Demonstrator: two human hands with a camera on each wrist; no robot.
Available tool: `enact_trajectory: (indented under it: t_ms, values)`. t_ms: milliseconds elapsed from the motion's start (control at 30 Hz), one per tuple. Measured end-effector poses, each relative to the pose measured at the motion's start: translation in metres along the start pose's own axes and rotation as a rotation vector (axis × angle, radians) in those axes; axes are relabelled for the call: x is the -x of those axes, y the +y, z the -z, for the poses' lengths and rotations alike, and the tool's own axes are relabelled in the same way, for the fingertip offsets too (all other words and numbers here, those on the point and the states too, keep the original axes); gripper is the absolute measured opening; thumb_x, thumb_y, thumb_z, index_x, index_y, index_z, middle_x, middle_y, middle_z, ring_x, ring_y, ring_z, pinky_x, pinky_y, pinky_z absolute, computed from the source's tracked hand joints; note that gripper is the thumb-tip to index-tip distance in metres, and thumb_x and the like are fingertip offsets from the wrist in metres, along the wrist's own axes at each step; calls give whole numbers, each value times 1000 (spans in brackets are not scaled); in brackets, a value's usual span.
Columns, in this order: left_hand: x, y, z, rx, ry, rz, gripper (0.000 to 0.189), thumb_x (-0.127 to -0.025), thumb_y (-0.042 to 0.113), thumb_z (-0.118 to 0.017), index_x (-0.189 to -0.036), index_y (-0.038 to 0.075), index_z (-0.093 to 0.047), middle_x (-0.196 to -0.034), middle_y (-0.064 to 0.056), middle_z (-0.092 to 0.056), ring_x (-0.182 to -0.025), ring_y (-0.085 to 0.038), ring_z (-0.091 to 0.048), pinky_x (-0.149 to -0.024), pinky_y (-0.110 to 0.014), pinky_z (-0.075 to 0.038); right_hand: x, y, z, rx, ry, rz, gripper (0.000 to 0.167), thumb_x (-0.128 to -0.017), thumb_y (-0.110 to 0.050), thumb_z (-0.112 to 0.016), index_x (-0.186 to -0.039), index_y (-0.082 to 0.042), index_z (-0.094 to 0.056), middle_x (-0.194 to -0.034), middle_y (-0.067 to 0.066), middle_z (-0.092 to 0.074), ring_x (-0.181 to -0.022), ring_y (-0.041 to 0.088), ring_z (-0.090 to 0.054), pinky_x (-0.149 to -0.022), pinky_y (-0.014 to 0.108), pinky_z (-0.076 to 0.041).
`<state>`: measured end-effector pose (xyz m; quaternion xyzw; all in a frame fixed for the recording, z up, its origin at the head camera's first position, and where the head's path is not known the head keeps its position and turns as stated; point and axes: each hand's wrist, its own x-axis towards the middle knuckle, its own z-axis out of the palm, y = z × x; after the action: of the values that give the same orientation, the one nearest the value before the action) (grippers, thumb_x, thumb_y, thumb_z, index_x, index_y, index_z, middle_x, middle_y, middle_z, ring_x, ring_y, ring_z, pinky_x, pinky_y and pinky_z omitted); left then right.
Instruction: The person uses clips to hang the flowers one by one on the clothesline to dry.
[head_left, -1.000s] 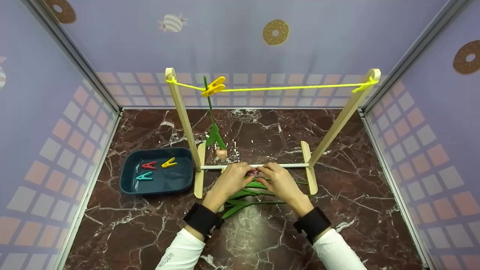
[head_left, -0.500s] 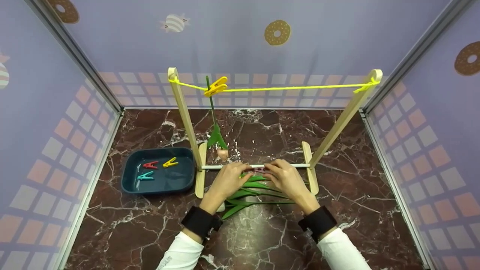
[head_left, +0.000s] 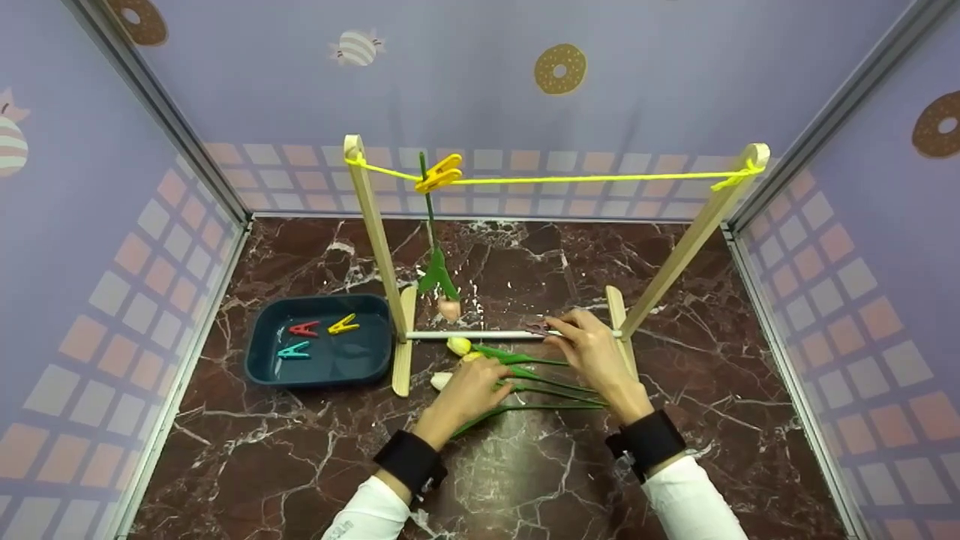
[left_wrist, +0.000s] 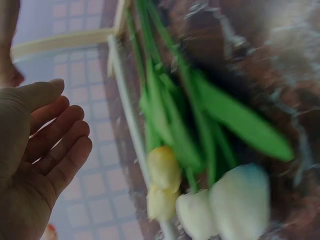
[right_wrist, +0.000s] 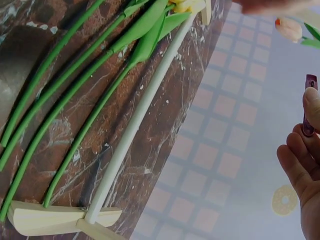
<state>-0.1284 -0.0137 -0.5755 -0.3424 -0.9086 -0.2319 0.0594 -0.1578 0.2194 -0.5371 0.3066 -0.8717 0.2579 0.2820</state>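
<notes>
Our right hand (head_left: 600, 361) pinches a purple clothespin (right_wrist: 311, 82) above the white rod (head_left: 469, 335), while we hover our left hand (head_left: 471, 386), fingers loosely bent and holding nothing, over four tulips (left_wrist: 172, 115)

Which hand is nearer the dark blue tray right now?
Left. The left hand is above the tulips, right of the tray; the right hand, holding a purple clothespin, is farther right, toward the stand's right post.
</notes>
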Motion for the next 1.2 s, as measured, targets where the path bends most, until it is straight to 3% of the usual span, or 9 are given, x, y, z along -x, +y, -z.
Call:
enact_trajectory:
  t_ms: [267,600,1033,1200]
  values:
    - [9,-1,-25,-118,-75,-32,16,-88,22,-74,-98,10,-75,-92,-3,-71,-86,-20,-68,-77,-32,-57,2,5,8,35,5,-38,28,-78,-13,-82,-105,-6,-78,-86,6,-66,-74,17,-61,-59,26,-49]
    - [14,-6,-41,-196,-175,-56,14,-90,22,-72,-99,11,-73,-96,-4,-71,-88,-21,-66,-75,-32,-58,5,12,10,21,17,-58,27,-76,-11,-82,-102,-4,-79,-82,7,-67,-72,19,-63,-57,28,-49]
    - [21,-6,-57,-317,-227,-97,12,-96,18,-62,-93,13,-72,-93,-5,-66,-83,-21,-63,-75,-32,-56,7,19,13,16,45,-79,21,-76,-10,-83,-96,-3,-80,-73,4,-65,-63,16,-60,-53,24,-46]
    - [20,-6,-59,-345,-223,-107,8,-90,12,-65,-92,13,-73,-93,-4,-67,-84,-20,-64,-75,-31,-56,7,20,13,19,54,-84,20,-74,-10,-84,-93,-4,-80,-70,4,-63,-61,15,-58,-53,24,-44]
